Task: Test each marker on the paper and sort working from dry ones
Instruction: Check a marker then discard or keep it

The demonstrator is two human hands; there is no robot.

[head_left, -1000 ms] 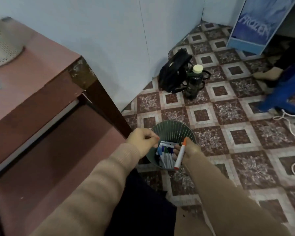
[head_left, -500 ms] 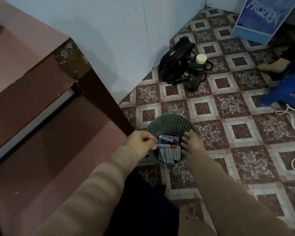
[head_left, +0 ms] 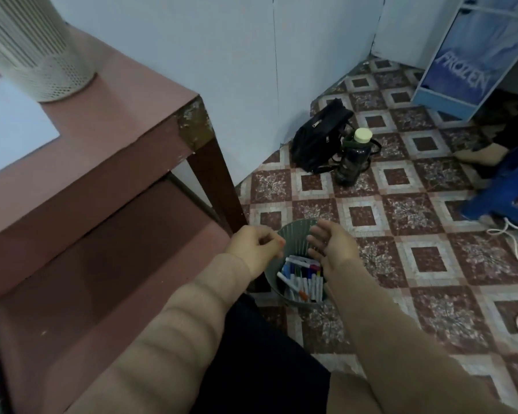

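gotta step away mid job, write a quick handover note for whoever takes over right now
Left hand: fingers curled, by the rim of the green bin; unclear whether it holds anything.
Right hand: open and empty, over the bin.
Markers: a pile lies in the bin on the floor. The paper lies on the table.
Done: those markers appear to be sorted into the bin.
Left: no untested markers are in view; check the rest of the table.
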